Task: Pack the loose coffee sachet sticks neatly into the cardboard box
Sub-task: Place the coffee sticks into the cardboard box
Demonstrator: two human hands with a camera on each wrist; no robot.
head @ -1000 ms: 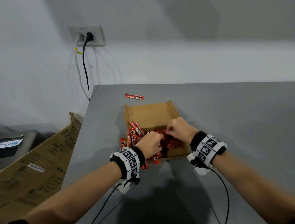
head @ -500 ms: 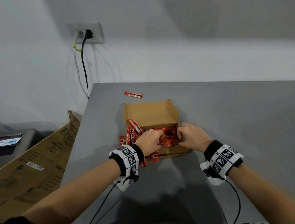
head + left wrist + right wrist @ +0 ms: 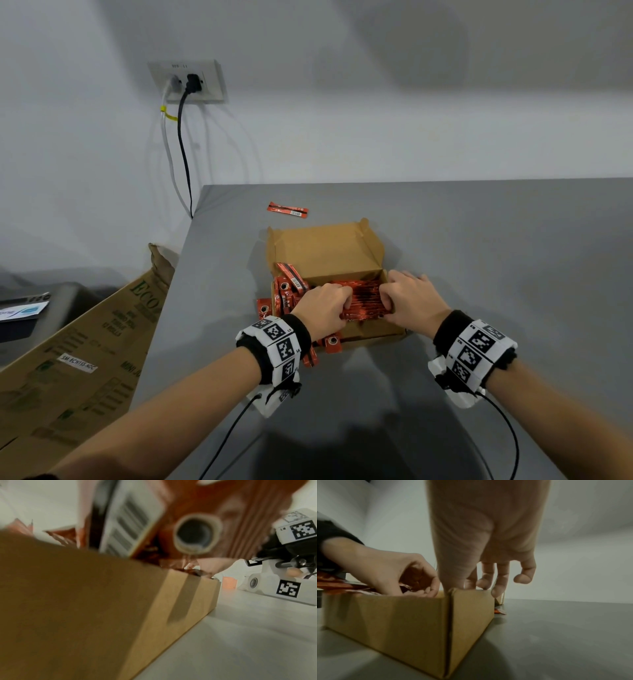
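Both hands in cardboard box (image 3: pixel 329 253): left hand (image 3: pixel 323 308) curled round sachet bundle (image 3: pixel 363 299), right hand (image 3: pixel 409 301) pinching its right end at the wall. Light, slick, floppy foil; best squeezed from both ends. Stray sachet (image 3: pixel 287 210) far-left; loose sticks (image 3: pixel 284 294) crowding left side.

The cardboard box (image 3: pixel 325 251) mid-frame is plain kraft brown, inside and out. The sachet sticks (image 3: pixel 363 296) in it are shiny orange-red with black print; a few at its left edge show a white barcode patch and a little dark-centred cup picture. One loose sachet (image 3: pixel 287 209) above the box is the same red. The table (image 3: pixel 479 260) is flat grey. Both wristbands (image 3: pixel 278 344) are black with white blocks of black square codes. At lower left, a tan carton (image 3: pixel 78 359) has dark green lettering.
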